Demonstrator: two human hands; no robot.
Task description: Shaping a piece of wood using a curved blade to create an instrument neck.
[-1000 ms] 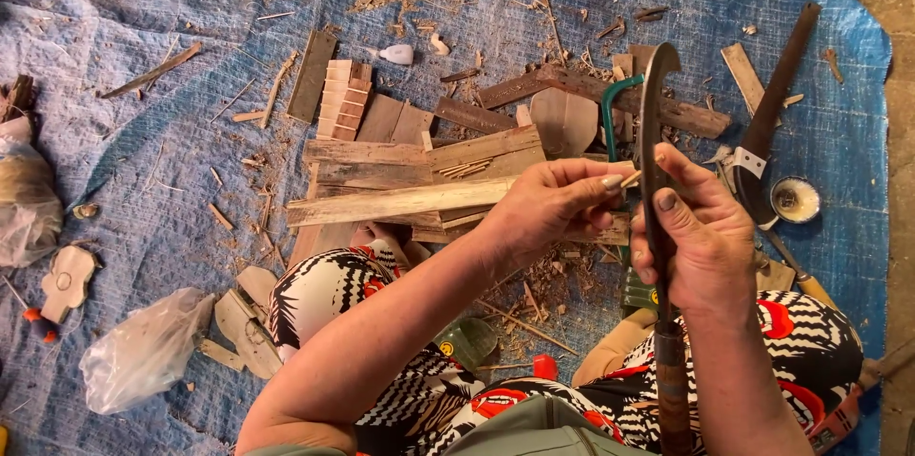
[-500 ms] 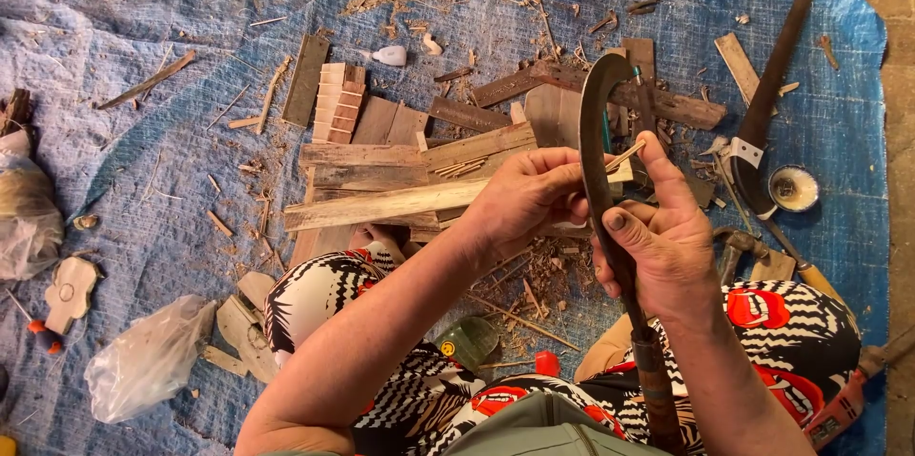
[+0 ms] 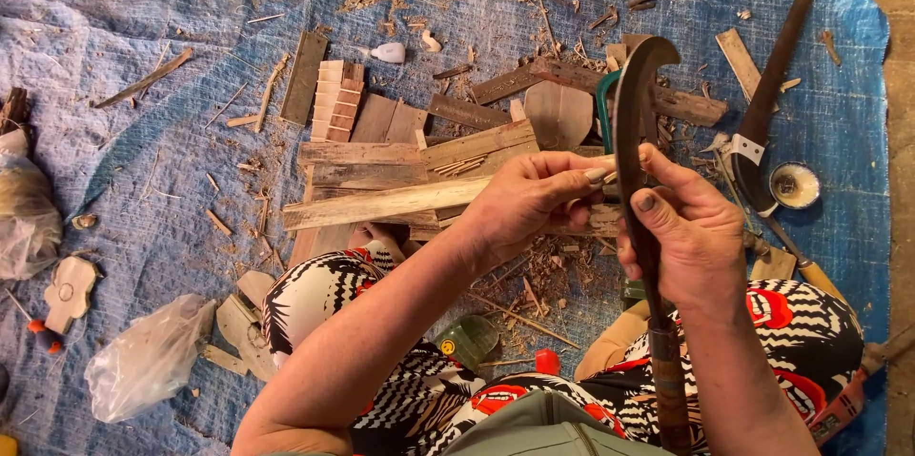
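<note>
gripping upright hooked blade (image 3: 637,132), tip up-right

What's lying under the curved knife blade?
Beneath the knife lie wood planks, a green-handled tool and the blue tarp. The blade hides the tool's far side.

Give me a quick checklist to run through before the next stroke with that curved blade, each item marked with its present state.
1. Right hand wrapped round the curved blade: ok.
2. Left hand pinching a thin light sliver at the blade: ok.
3. Left fingertips away from the edge: cannot tell, they sit right against the blade.
4. Which side of the blade is sharp: cannot tell.
5. Lap free of clutter: not ok, wood chips lie between the knees.
6. Second knife out of the way: ok, it lies on the blue tarp to the right.
</note>
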